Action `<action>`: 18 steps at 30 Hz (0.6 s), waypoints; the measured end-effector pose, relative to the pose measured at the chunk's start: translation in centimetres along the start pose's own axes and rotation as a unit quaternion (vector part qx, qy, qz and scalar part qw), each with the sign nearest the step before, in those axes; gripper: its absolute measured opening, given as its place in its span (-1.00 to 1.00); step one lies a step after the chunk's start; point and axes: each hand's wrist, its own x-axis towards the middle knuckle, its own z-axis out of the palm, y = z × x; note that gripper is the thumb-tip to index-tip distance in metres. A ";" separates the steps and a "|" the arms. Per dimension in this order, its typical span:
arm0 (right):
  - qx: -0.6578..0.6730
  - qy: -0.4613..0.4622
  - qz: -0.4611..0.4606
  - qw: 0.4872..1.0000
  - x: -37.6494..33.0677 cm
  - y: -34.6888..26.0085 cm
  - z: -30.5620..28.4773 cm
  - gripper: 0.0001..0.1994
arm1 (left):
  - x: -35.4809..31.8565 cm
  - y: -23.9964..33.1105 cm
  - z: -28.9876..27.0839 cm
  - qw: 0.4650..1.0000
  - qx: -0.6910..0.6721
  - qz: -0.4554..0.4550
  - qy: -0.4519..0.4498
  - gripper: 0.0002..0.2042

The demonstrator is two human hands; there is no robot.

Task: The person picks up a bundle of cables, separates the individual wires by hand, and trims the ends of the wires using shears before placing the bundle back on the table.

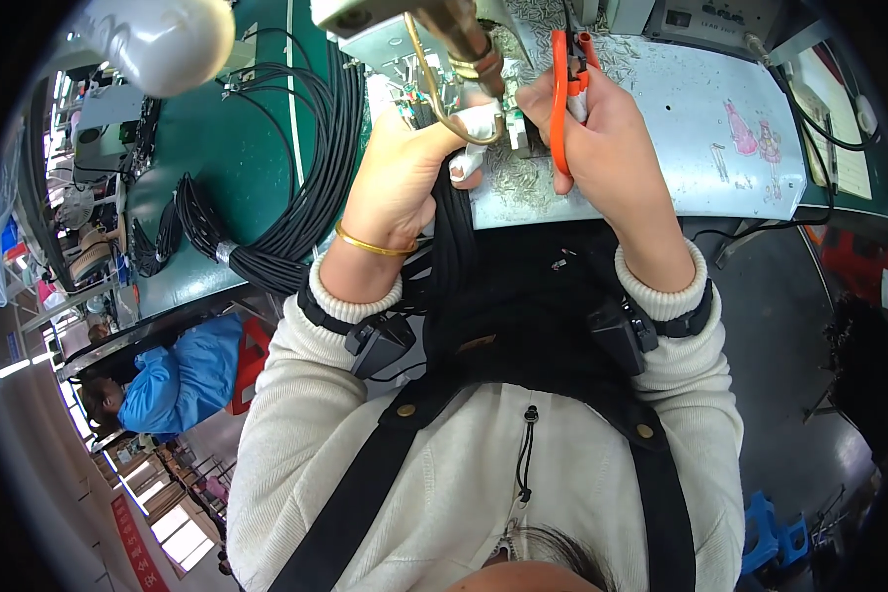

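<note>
My left hand, with white wrapping on its thumb and a finger and a gold bangle at the wrist, is closed around the upper end of a bundle of black cables. Its fingertips are right at the head of a bench machine, partly hidden by a curved brass tube. Orange-handled pliers rest in my right hand, whose fingers curl around them. The right thumb and index finger reach toward small green-and-white parts under the machine head; whether they pinch one, I cannot tell.
Small metal scraps litter the metal bench plate. Coiled black cables cover part of the green table at left. A lamp bulb hangs upper left; a grey box stands at back right. A person in blue sits left.
</note>
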 end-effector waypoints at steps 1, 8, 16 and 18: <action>-0.003 0.003 0.004 1.000 -0.1 0.0 0.0 -0.78 | -0.1 0.1 0.1 1.000 0.012 0.009 -0.003 -0.86; 0.044 -0.037 -0.006 0.998 -2.1 -0.1 -0.6 -0.79 | -3.0 0.0 0.3 0.998 -0.062 -0.005 0.002 -0.85; -0.162 0.005 -0.188 0.969 -5.0 0.0 0.7 -0.86 | -6.4 -2.3 0.2 0.997 -0.004 0.079 0.014 -0.84; -0.097 -0.065 -0.170 0.979 -5.2 -0.5 0.7 -0.87 | -6.5 -2.7 0.2 0.998 0.004 0.058 -0.032 -0.82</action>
